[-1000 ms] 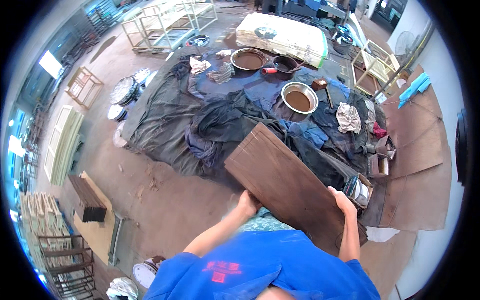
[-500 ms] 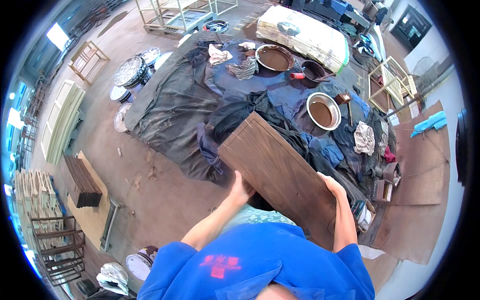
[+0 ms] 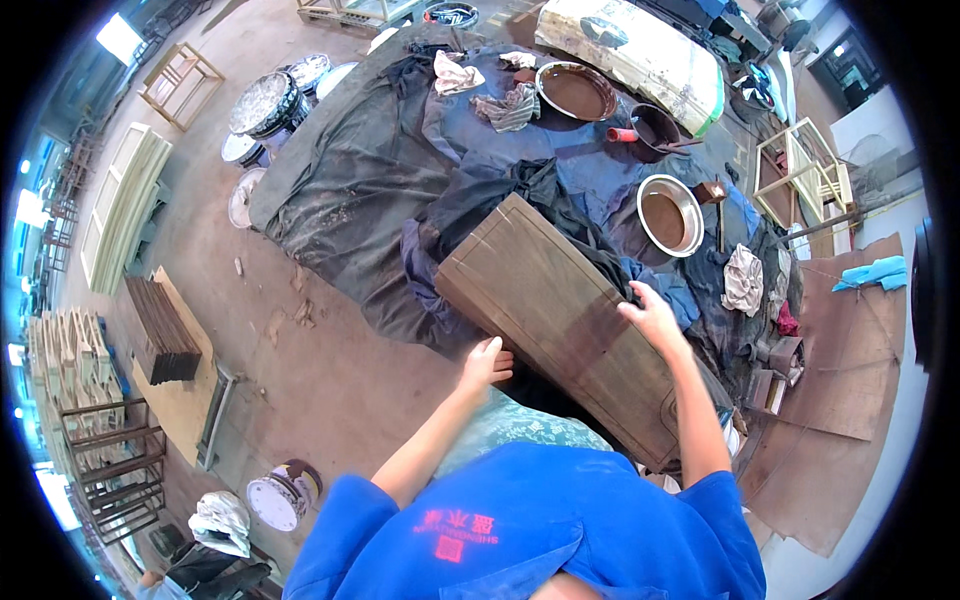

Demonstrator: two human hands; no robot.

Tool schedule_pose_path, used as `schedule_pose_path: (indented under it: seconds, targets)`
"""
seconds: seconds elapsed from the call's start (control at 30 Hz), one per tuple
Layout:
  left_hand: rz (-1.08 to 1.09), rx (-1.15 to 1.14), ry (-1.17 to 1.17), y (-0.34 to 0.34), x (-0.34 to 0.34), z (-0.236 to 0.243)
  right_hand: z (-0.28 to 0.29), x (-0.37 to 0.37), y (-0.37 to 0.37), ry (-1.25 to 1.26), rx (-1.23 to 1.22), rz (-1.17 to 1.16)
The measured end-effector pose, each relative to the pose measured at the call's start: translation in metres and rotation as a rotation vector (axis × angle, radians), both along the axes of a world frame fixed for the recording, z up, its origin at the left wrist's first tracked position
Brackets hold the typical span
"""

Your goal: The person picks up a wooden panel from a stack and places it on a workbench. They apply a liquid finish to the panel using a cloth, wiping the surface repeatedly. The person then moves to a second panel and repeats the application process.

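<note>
A dark brown wooden panel [image 3: 560, 315] with a grooved border lies at a slant in front of me, on bunched dark cloth. My left hand [image 3: 485, 364] is at its left long edge, with the thumb up and the fingers extended; whether it touches the edge is hard to tell. Over the opposite edge is my right hand [image 3: 652, 318], its thumb and fingers apart and nothing held between them. A crumpled black cloth [image 3: 520, 185] bunches at the panel's far end.
Beyond the panel stand a metal basin [image 3: 690, 205] of brown liquid, a wider basin [image 3: 577, 92] and a dark pot [image 3: 655, 130] with a red handle. Rags [image 3: 508, 106] lie beside them. Paint buckets [image 3: 268, 105] stand left; dark boards [image 3: 160, 330] are stacked lower left.
The panel lies differently, and its grooved border shows more fully. My right hand has moved up and left along the far edge, and its fingers have come off the panel.
</note>
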State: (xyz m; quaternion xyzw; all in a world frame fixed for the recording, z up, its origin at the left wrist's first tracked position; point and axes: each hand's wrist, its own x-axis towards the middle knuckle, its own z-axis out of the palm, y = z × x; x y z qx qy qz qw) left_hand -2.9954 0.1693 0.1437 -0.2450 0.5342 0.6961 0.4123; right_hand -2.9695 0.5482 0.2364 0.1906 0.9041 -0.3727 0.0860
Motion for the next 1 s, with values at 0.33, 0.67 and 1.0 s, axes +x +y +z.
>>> schedule_pose_path:
  seconds: [0.33, 0.67, 1.0]
  targets:
    - [-0.220, -0.443, 0.748, -0.029, -0.047, 0.048, -0.057, -0.041, -0.123, 0.183, 0.432, -0.041]
    - [-0.509, -0.368, 1.209, 0.060, -0.063, 0.058, -0.064, -0.055, -0.148, 0.128, 0.659, -0.135]
    - [-0.377, -0.433, 1.444, 0.080, -0.061, 0.030, -0.073, -0.050, -0.141, 0.133, 0.670, -0.122]
